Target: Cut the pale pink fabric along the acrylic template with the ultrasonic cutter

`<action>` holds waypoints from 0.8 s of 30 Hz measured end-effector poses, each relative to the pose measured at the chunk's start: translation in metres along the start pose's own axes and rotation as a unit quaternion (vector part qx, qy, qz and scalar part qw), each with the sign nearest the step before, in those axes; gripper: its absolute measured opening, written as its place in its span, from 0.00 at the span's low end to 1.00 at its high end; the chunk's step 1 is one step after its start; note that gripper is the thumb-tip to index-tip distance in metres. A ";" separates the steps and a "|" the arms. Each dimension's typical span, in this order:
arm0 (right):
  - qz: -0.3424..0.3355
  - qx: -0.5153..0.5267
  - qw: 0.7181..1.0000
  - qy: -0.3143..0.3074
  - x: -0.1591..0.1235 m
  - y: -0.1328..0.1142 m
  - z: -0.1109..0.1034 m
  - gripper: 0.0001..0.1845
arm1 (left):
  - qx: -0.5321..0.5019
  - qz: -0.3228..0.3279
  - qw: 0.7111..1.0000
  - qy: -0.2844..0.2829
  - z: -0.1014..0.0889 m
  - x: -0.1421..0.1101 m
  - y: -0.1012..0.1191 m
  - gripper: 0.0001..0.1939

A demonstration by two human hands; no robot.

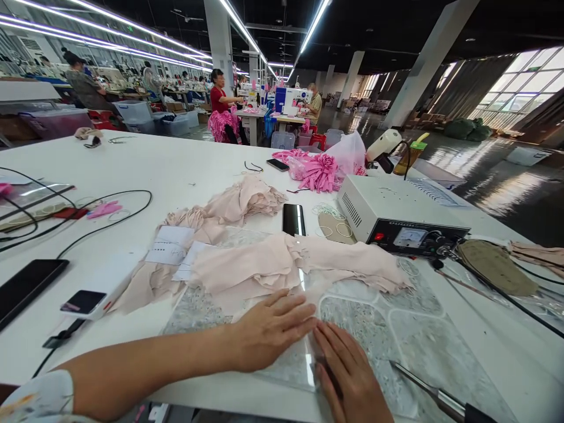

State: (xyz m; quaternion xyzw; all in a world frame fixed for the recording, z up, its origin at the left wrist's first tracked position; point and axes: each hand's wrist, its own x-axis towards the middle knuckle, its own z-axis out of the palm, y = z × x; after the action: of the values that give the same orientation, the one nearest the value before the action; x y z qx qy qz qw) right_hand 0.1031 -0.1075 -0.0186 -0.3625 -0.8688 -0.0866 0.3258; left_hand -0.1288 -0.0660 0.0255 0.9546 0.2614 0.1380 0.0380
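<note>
My left hand [274, 330] lies flat with its fingers stretched toward the right, on a thin pale pink fabric piece [314, 294] over a clear sheet. My right hand [349, 367] rests beside it, fingertips touching near the left fingertips. Its fingers are extended and its thumb is apart below; I make out nothing held. Beneath both lies a grey marbled mat [423, 346]. Just beyond are two stacks of pale pink fabric pieces, a left stack [251, 264] and a right stack [352, 258]. A pen-shaped metal-tipped tool [423, 385] lies right of my right hand.
A control box [396, 205] with a dial stands at right, its cable running along the table. A phone [294, 220], a bunched fabric heap [247, 200], paper labels [170, 244] and pink strips [319, 171] lie beyond. At left are a power bank [101, 294] and cables. People work at sewing machines behind.
</note>
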 end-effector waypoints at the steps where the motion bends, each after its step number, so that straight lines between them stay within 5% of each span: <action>1: -0.023 -0.037 0.999 -0.004 0.000 -0.001 0.002 0.22 | 0.002 0.025 0.999 -0.020 0.003 0.003 -0.002 0.20; 7: -0.067 -0.100 0.992 -0.025 -0.012 0.006 0.005 0.20 | -0.040 -0.017 0.990 -0.132 0.009 0.008 -0.010 0.27; 17: -0.077 -0.086 0.993 -0.008 -0.013 0.009 0.003 0.18 | -0.036 -0.008 0.989 -0.142 0.007 0.026 -0.012 0.26; 24: -0.060 -0.079 0.995 -0.006 -0.015 0.008 0.001 0.19 | -0.014 -0.012 0.995 -0.097 0.015 0.028 -0.011 0.26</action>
State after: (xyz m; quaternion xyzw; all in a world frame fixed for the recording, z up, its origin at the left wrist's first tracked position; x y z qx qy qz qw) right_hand 0.1161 -0.1098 -0.0290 -0.3352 -0.8813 -0.1721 0.2851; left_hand -0.1064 -0.0425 0.0168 0.9595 0.2663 0.0478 0.0785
